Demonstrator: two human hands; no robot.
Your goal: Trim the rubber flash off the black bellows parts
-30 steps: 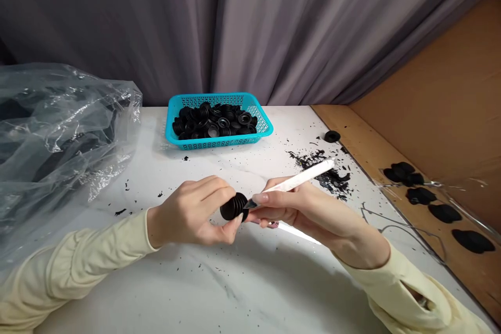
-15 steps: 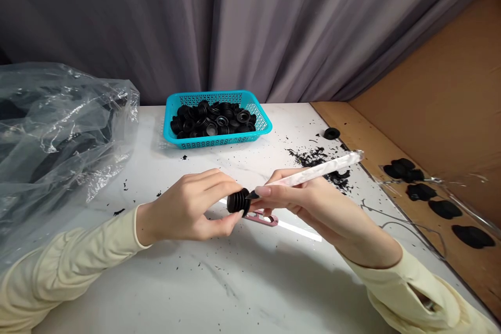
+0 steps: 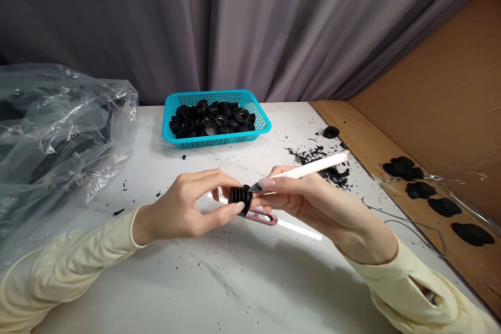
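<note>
Between the thumb and fingers of my left hand [image 3: 195,203] is a small black ribbed rubber bellows [image 3: 238,199], held over the middle of the table. My right hand [image 3: 313,198] grips a craft knife [image 3: 311,168] like a pen; its handle looks wrapped in white. The blade's tip meets the bellows' right-hand rim, and the right fingertips are close against that end. Just below the bellows, a pink slotted tool handle [image 3: 264,216] lies on the table, partly covered by the bellows and fingers.
A turquoise basket [image 3: 217,143] full of similar black bellows stands at the back. Clear plastic sheeting [image 3: 78,130] spreads over the left. Black rubber trimmings [image 3: 313,155] and a black ring [image 3: 331,132] lie right. Flat black pieces [image 3: 445,207] rest on the brown board [image 3: 352,120].
The bellows has turned a little in my left fingers, with its ribs now tilted differently. My right hand has shifted the knife slightly left, its blade now more visible at the rim.
</note>
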